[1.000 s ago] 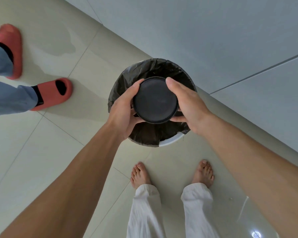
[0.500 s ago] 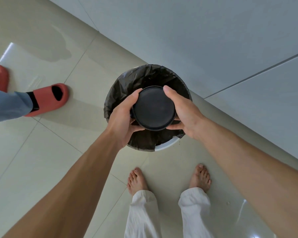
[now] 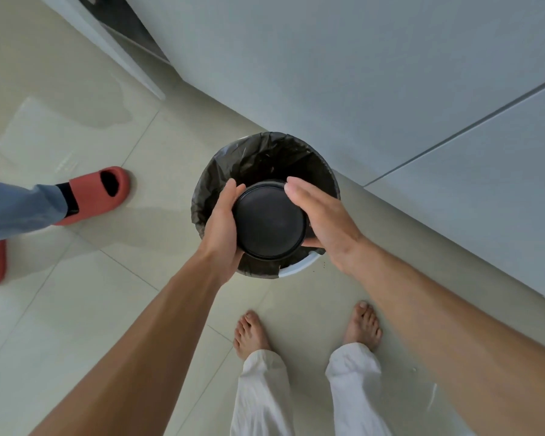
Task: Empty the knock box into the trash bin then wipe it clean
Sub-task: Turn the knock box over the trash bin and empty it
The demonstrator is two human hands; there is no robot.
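1. Holding the black knock box [image 3: 269, 223] upside down over the trash bin [image 3: 299, 269], the person is keeping its flat round base turned up toward the camera.
2. The left hand [image 3: 222, 226] is clamping onto the left side of the box, thumb lying along the far-left rim and the remaining fingers curling underneath out of sight.
3. The right hand [image 3: 323, 217] is sitting flat against the right side of the box with its fingers stretched straight and together; the palm is touching the wall of the box, but I cannot tell whether it is actually gripping.
4. The bin is standing on the pale tiled floor [image 3: 76, 309] close to a grey wall [image 3: 359, 73], and its black liner bag [image 3: 258, 158] is lying folded over the rim, with a strip of the white rim showing at the near right.
5. The box is hanging over the near half of the bin's mouth, and the inside of the bag is showing dark beyond it.
6. The person's bare feet [image 3: 250, 335] and white trouser legs [image 3: 261, 394] are showing just near the bin.
7. Off to the left, another person's red slipper [image 3: 98, 195] and grey-blue trouser leg [image 3: 16, 207] are standing on the tiles, well apart from the bin.
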